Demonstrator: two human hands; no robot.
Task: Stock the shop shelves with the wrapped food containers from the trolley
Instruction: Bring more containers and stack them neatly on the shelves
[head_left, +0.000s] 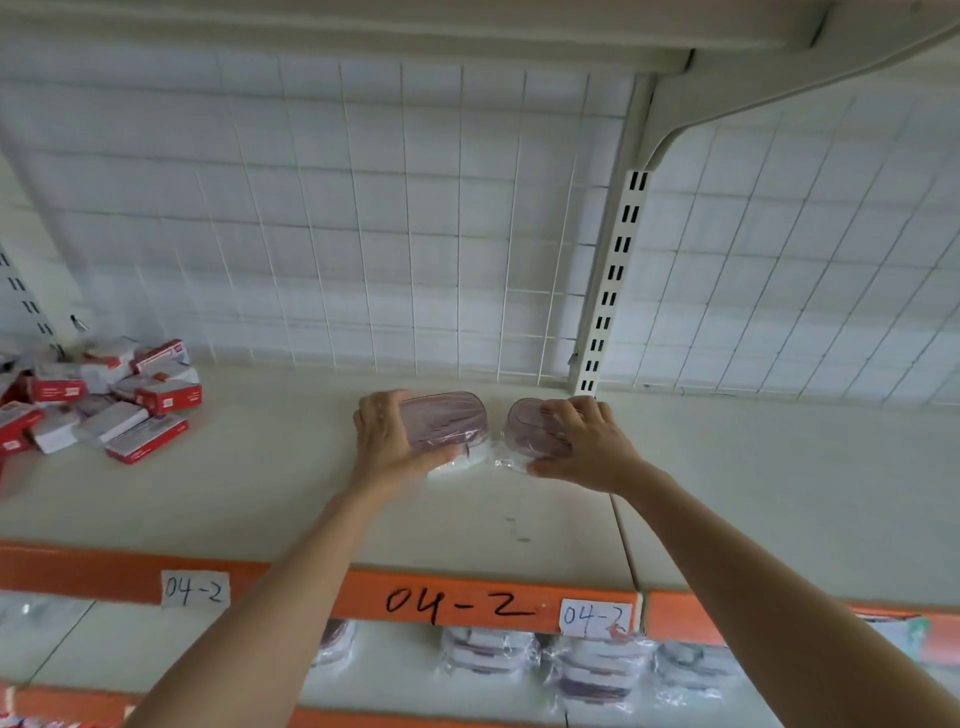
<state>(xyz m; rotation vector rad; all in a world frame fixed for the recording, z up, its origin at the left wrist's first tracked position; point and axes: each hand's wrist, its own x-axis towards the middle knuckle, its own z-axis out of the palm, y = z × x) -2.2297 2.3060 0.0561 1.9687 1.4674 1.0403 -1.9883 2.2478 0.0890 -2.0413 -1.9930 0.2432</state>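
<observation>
Containers, two on this shelf (291, 483), go down side by side near the back grid, likely to start a neat row. Left hand (387, 441) curls its fingers round the left container (452, 418); right hand (584, 441) spreads its fingers over the right container (530, 426), thumb underneath. Roughly a dozen red-and-white boxes (104, 402) lie heaped far left; more wrapped containers (571, 662) sit below.

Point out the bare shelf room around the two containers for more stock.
Bare shelf lies between the pile of red-and-white boxes and the left hand gripping a plastic-wrapped mauve container, right of the right hand and its wrapped mauve container past the slotted white upright, and in front toward the orange edge strip. The far left is crowded.
</observation>
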